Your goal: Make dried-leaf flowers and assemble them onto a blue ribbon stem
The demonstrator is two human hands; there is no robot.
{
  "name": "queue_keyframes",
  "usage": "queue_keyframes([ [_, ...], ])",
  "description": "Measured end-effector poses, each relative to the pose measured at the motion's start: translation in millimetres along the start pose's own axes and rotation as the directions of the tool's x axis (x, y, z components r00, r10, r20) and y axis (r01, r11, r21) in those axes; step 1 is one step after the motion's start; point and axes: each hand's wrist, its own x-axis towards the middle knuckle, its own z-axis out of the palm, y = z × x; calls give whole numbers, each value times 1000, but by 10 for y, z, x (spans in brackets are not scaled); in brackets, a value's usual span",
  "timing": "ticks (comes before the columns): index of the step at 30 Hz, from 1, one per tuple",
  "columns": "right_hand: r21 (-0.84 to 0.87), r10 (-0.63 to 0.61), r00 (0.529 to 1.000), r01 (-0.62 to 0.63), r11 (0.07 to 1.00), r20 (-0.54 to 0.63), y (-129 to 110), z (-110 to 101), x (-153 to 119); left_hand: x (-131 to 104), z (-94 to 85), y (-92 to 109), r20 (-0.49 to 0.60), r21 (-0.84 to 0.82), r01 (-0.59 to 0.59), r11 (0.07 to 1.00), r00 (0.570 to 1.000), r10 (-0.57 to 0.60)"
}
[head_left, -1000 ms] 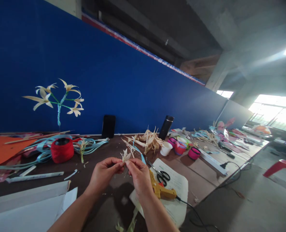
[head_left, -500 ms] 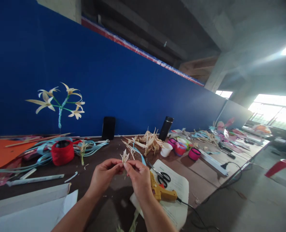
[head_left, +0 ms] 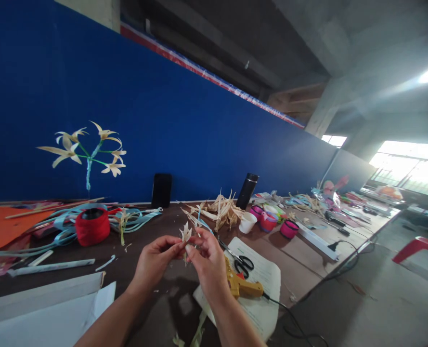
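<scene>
A small pale flower of dried husk (head_left: 186, 233) stands upright between my hands above the brown table, its pointed petals up and loose fibres hanging below. My left hand (head_left: 155, 260) pinches its base between thumb and fingertips. Close on the right, my right hand (head_left: 209, 262) has its index finger lifted away from the thumb, with the thumb tip beside the flower's base; its other fingers are partly hidden. Beside my right wrist a yellow glue gun (head_left: 248, 288) and black-handled scissors (head_left: 243, 266) lie on a printed sheet (head_left: 262, 274).
Dried husks (head_left: 223, 212) are heaped behind my hands, near a white cup (head_left: 248, 223) and a black bottle (head_left: 247, 191). At left are a red tape roll (head_left: 92, 226), blue strips (head_left: 64, 222) and a finished flower stem (head_left: 88, 168). The glue gun's cord (head_left: 289, 312) hangs past the table edge.
My right index finger has lifted off the flower and the right fingers have loosened. My left hand keeps its pinch. The flower has barely moved.
</scene>
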Motion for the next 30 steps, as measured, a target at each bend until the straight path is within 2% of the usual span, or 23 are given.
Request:
queue_keyframes([
  [6, -23, -13, 1000, 13, 1000, -15, -3, 18, 22, -7, 10, -26, -1, 43, -36, 998, 999, 36],
  [12, -63, -30, 999, 29, 998, -13, 17, -20, 49, -34, 22, -28, -28, 211, -67, 975, 997, 74],
  [18, -132, -42, 999, 40, 990, -6, 58, -42, 42, -4, -37, -118, -17, 329, -107, 938, 993, 120],
  [23, -115, -37, 999, 39, 993, 21, 97, -27, 36, 6, -39, -99, -56, 263, -62, 963, 995, 79],
  [30, -153, -55, 998, 50, 987, -29, 111, -50, 32, -13, -7, -16, -46, 81, 3, 997, 999, 0],
])
